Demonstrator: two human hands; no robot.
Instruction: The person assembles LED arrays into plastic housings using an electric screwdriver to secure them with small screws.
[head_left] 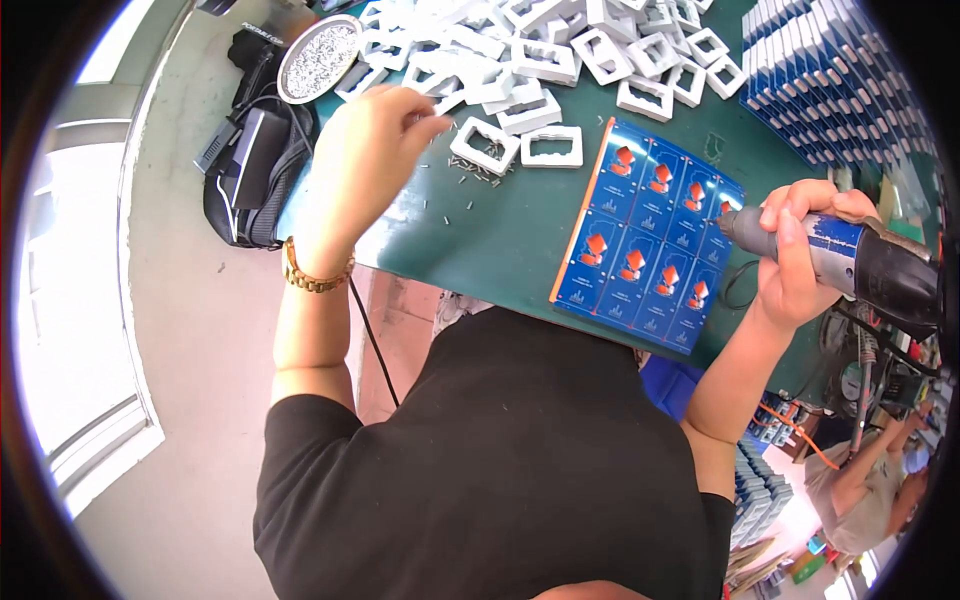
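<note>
Electric screwdriver [850, 262] in right hand [795, 255]

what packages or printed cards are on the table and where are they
Blue card sheet: flat near the table's front edge, a grid of blue panels with orange-red marks, orange left edge.
Blue boxes: stacked rows at the far right, blue with white ends.

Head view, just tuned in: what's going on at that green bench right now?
A person stands at a green bench. The left hand reaches, fingers pinched, over small loose screws beside a white plastic frame; whether it holds one is unclear. The right hand grips a powered screwdriver, tip over a sheet of blue printed cards. A heap of white frames and a bowl of screws sit farther back.
</note>
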